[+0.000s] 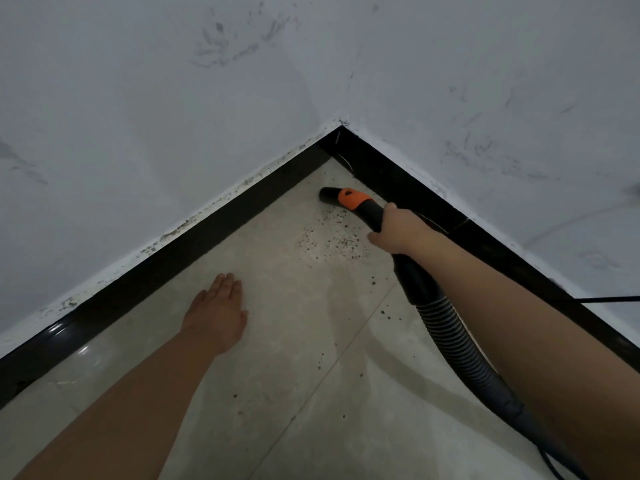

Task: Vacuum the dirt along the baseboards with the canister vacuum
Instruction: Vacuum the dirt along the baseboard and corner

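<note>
Dirt (330,239) is lying in a speckled patch on the floor (294,341) just behind the nozzle (329,195), with loose crumbs trailing toward me, so I am judging most of the job as left. I am gripping the black hose handle (372,216) with my right hand (398,230), fingers wrapped round it, the orange-collared nozzle pointing into the corner beside the glossy black baseboard (207,233). My left hand (216,313) is lying flat, fingers together, on smooth pale tile. The ribbed hose (450,337) is curving back past my arm.
</note>
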